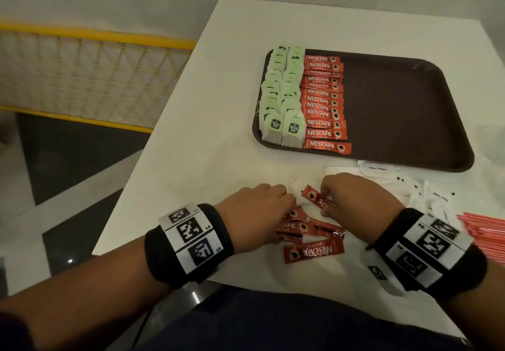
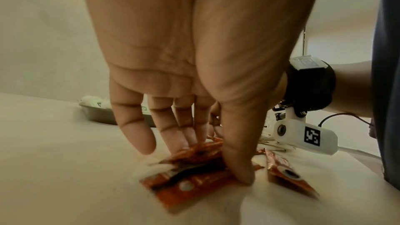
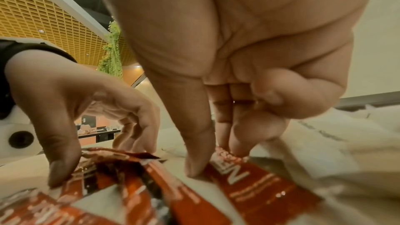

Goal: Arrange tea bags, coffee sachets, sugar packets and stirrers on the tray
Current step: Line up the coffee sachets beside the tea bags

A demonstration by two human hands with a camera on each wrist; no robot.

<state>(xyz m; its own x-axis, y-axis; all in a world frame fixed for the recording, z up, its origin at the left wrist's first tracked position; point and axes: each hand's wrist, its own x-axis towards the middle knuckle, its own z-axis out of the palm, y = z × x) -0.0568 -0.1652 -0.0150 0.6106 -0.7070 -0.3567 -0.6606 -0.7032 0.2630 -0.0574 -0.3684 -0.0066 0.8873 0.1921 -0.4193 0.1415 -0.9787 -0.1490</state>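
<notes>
A white table (image 1: 218, 110) filled my head view, with a yellow mesh railing (image 1: 90, 74) off at ten o'clock and pale floor beyond it. At one o'clock sat the brown tray (image 1: 410, 110), its right half bare; along its left side I saw two rows of green tea bags (image 1: 284, 96) and, touching them, a column of red coffee sachets (image 1: 323, 102) lying flat. Near the table's front edge lay a loose heap of more red sachets (image 1: 311, 238), overlapping so that I could not count them. My left hand (image 1: 259, 214) was on that heap, thumb and fingertips pressed down around a sachet (image 2: 194, 175) in the left wrist view; the picture was too blurred for me to tell whether the sachet was gripped or only held down. My right hand (image 1: 355, 200) pinched one sachet (image 1: 317, 200) between thumb and forefinger, with the little and ring fingers curled in; its far end poked out at eleven o'clock from the hand. At three o'clock white sugar packets (image 1: 426, 194) lay scattered, washed out against the table, their print unreadable. The red stirrers (image 1: 483, 230) were cut off by the right frame edge. Black wristbands with square markers (image 1: 191, 238) covered both wrists.
</notes>
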